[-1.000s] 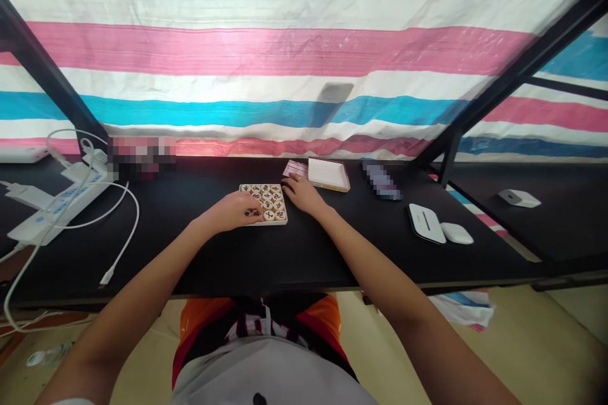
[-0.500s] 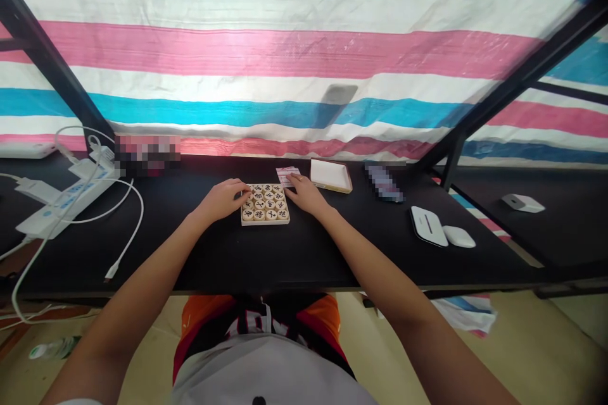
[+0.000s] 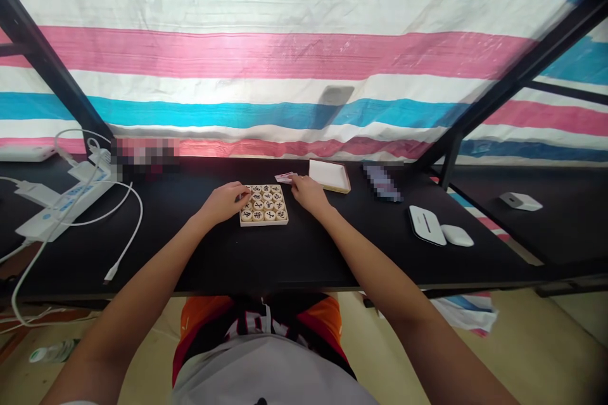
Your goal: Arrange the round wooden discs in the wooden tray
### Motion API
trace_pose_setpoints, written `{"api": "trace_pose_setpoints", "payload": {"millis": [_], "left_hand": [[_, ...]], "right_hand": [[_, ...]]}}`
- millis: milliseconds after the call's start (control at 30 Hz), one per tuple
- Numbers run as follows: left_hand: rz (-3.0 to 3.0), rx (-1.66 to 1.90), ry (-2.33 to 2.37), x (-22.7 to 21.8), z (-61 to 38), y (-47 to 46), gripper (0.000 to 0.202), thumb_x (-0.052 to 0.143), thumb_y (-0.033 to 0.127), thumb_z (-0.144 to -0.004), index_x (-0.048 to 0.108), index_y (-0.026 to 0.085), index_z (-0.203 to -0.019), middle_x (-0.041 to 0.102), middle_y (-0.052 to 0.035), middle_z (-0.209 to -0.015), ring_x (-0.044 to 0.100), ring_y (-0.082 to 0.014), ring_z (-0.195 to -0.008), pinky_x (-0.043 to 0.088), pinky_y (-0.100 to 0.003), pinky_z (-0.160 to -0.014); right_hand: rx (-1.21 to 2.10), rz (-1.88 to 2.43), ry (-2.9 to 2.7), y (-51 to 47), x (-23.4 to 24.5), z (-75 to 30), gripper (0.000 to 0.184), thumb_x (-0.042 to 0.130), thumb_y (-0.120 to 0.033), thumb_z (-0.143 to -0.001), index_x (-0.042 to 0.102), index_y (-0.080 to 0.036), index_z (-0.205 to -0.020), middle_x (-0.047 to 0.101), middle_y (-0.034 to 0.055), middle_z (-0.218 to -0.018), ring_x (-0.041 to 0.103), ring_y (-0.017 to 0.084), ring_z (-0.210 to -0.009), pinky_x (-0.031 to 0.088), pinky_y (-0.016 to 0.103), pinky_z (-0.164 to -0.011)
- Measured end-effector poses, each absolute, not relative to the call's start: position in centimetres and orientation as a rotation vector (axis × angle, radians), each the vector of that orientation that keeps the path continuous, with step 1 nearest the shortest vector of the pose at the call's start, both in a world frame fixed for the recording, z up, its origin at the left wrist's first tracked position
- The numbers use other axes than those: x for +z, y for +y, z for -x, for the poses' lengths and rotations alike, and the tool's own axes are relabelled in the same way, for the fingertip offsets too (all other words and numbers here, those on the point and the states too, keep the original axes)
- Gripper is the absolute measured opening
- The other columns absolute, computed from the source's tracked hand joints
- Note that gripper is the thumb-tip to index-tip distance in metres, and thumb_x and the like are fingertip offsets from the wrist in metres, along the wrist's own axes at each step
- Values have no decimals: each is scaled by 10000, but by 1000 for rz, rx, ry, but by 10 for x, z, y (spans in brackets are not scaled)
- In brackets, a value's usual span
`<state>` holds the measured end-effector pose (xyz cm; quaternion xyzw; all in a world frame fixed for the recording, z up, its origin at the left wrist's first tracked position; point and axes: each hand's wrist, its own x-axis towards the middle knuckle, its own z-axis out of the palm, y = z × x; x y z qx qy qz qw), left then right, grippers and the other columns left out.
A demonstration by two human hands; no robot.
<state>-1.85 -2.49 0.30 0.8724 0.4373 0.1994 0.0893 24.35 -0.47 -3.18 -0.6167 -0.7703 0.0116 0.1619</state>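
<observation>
A shallow white box of Chinese chess pieces [image 3: 263, 215] lies on the black desk, its round pale discs set in rows with dark characters up. My left hand [image 3: 227, 200] is closed at the box's left side, fingertips over the edge and the nearest pieces; the hand hides part of that column. Beyond the box's far right corner, my right hand [image 3: 308, 192] has its fingers closed on the right end of a small printed paper slip [image 3: 284, 178]. The slip looks tilted, showing pink and white.
The open white box lid [image 3: 329, 174] lies right of my right hand, with a blurred phone-like object [image 3: 382, 182] further right. A white flat device [image 3: 427, 225] touches a white rounded case [image 3: 457, 235]. A power strip [image 3: 61, 205] and cables [image 3: 126, 240] occupy the left.
The paper slip has gone from lying flat to tilted in my right hand, which has shifted slightly. My left hand stays at the box's left side.
</observation>
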Motion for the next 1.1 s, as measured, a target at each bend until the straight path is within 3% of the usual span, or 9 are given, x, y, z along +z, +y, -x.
{"api": "trace_pose_setpoints", "payload": {"millis": [133, 233, 433, 800, 933, 1100], "left_hand": [[-2590, 586, 1322, 4, 19, -26, 294, 416, 345, -902, 667, 197, -938, 642, -32, -903, 597, -165, -818, 441, -257, -713], [-2596, 603, 1339, 4, 19, -25, 296, 410, 337, -904, 665, 192, -945, 646, -36, -911, 600, -169, -834, 444, -259, -722], [-2573, 598, 1423, 4, 20, -25, 290, 416, 334, -900, 670, 196, -924, 647, -31, -894, 604, -165, -796, 434, -255, -676], [-2535, 578, 1453, 4, 18, -25, 287, 438, 354, -891, 681, 207, -930, 640, -27, -891, 598, -162, -777, 434, -257, -675], [-2526, 585, 1439, 3, 18, -24, 288, 438, 358, -891, 679, 209, -940, 637, -30, -905, 595, -165, -788, 440, -264, -698], [-2504, 569, 1414, 1, 18, -24, 300, 435, 385, -892, 666, 216, -982, 619, -36, -955, 594, -172, -828, 454, -274, -725]], "right_hand": [[146, 1654, -2027, -5, -27, -244, 292, 426, -215, -885, 620, -172, -1098, 665, 83, -889, 579, 216, -791, 409, 297, -723], [348, 1490, -1832, -6, -21, -244, 265, 451, -315, -870, 646, -157, -954, 617, 14, -728, 499, 149, -639, 375, 252, -630], [553, 1284, -1834, -15, -14, -236, 293, 481, -379, -849, 661, -153, -897, 549, -20, -654, 422, 114, -591, 329, 235, -579], [676, 958, -2074, -35, -5, -219, 317, 573, -434, -833, 696, -181, -982, 702, 50, -916, 615, 152, -748, 471, 275, -726], [468, 1017, -1975, -27, -7, -226, 294, 482, -384, -898, 686, -184, -963, 684, 62, -924, 611, 173, -839, 473, 304, -764], [441, 1071, -2145, -16, -15, -240, 253, 529, -344, -863, 670, -176, -990, 649, 63, -885, 583, 169, -796, 463, 304, -743]]}}
